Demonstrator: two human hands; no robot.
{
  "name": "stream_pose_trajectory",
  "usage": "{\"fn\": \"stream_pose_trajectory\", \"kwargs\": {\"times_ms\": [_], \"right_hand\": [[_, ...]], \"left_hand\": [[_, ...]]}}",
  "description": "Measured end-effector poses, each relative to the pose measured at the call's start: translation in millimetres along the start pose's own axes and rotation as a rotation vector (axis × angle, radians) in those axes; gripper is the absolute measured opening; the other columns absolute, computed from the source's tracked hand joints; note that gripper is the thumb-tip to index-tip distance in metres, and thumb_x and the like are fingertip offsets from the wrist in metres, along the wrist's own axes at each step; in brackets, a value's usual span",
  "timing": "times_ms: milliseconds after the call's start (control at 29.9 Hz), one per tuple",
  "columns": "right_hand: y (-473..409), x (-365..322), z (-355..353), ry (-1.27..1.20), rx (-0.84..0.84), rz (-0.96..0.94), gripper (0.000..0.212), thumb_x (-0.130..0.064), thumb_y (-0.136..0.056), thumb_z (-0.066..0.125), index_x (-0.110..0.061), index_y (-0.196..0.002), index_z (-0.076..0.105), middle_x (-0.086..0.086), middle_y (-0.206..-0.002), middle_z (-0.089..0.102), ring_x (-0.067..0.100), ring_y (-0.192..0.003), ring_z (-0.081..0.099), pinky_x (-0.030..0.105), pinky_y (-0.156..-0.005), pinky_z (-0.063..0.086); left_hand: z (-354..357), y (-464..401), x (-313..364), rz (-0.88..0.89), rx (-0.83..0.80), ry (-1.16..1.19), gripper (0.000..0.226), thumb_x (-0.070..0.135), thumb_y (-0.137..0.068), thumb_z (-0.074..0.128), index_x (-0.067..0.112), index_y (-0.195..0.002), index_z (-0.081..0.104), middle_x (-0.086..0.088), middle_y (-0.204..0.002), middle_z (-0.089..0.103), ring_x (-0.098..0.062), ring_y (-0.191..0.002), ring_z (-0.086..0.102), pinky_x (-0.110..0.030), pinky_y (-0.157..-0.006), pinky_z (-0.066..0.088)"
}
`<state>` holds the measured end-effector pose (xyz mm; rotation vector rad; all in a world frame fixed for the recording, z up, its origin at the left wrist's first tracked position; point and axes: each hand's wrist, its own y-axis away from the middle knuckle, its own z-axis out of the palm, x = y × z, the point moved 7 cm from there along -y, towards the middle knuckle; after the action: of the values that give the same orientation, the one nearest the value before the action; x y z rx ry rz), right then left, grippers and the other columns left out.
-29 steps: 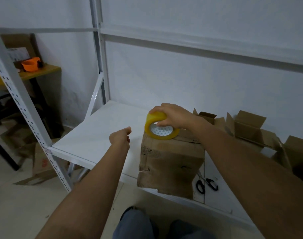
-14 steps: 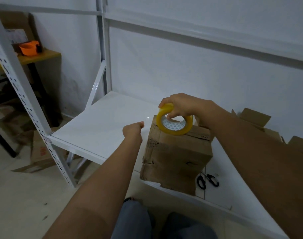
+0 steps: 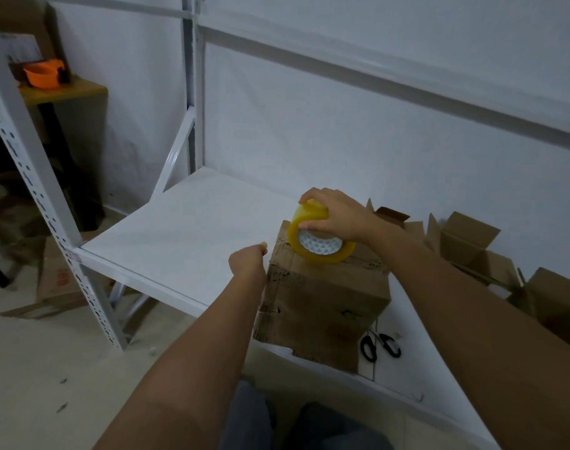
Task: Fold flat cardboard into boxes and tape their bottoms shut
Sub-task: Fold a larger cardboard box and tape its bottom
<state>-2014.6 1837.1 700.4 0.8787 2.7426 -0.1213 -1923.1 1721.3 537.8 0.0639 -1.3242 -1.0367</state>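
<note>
Where the white metal shelf [image 3: 179, 235] meets its front edge, a worn brown cardboard box [image 3: 325, 300] stands with its closed flaps facing up, its near face creased and scuffed, its lower edge overhanging the shelf lip a little. The right hand [image 3: 335, 212] grips a roll of yellowish translucent tape [image 3: 319, 238], fingers curled over the top of the ring and thumb on its near side; the roll is tilted and rests on the far left part of the box top, its white core showing a triangle pattern. The left hand [image 3: 247, 261] is held at the box's upper left corner with fingers curled; whether it pinches a tape end cannot be told. Black-handled scissors [image 3: 381, 345] lie flat on the shelf just right of the box. Further right, several open cardboard boxes [image 3: 472, 245] sit with flaps splayed. An orange plastic dispenser [image 3: 43, 74] rests on a wooden table [image 3: 79, 89] at far left.
</note>
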Motion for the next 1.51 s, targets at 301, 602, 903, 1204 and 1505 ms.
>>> {"fn": "stream_pose_trajectory", "kwargs": {"times_ms": [301,602,903,1204,1505], "right_hand": [[-8,-1,3,0.008,0.042,-0.012,0.041,-0.049,-0.084,0.063,-0.03,-0.117,0.048,0.0,-0.119,0.052,0.016,-0.106,0.041,0.031,-0.078,0.035],[-8,-2,4,0.027,0.055,-0.008,0.041,-0.049,-0.084,0.063,-0.028,-0.116,0.049,0.0,-0.117,0.053,0.018,-0.106,0.043,0.03,-0.078,0.034],[-4,3,2,-0.038,0.106,-0.01,0.041,-0.048,-0.083,0.066,-0.027,-0.115,0.052,-0.003,-0.113,0.052,0.014,-0.108,0.036,0.03,-0.082,0.033],[4,8,0,-0.092,0.16,-0.072,0.038,-0.045,-0.088,0.06,-0.03,-0.123,0.056,-0.006,-0.118,0.05,0.011,-0.113,0.038,0.028,-0.093,0.034],[25,18,-18,0.08,-0.024,-0.019,0.036,-0.052,-0.086,0.06,-0.032,-0.108,0.04,0.003,-0.092,0.057,0.02,-0.08,0.054,0.032,-0.062,0.043]], "left_hand": [[-3,-16,-12,0.012,0.035,-0.022,0.026,0.012,-0.085,0.068,0.011,-0.065,0.052,-0.003,-0.067,0.052,-0.016,-0.059,0.048,-0.032,-0.063,0.048],[-6,-14,-7,0.173,-0.011,-0.276,0.035,0.021,-0.086,0.069,-0.001,-0.113,0.067,-0.016,-0.12,0.064,-0.03,-0.105,0.06,-0.04,-0.092,0.05],[27,36,-1,0.65,-0.44,-0.54,0.047,0.033,-0.101,0.043,0.021,-0.146,0.037,0.001,-0.148,0.041,-0.016,-0.133,0.041,-0.039,-0.11,0.037],[38,35,15,0.929,-0.519,-0.989,0.051,0.04,-0.101,0.038,0.032,-0.149,0.025,0.005,-0.153,0.035,-0.017,-0.136,0.038,-0.046,-0.108,0.038],[36,48,20,1.116,-0.46,-1.262,0.045,0.048,-0.101,0.027,0.035,-0.144,0.03,0.01,-0.145,0.041,-0.015,-0.13,0.044,-0.037,-0.094,0.048]]}}
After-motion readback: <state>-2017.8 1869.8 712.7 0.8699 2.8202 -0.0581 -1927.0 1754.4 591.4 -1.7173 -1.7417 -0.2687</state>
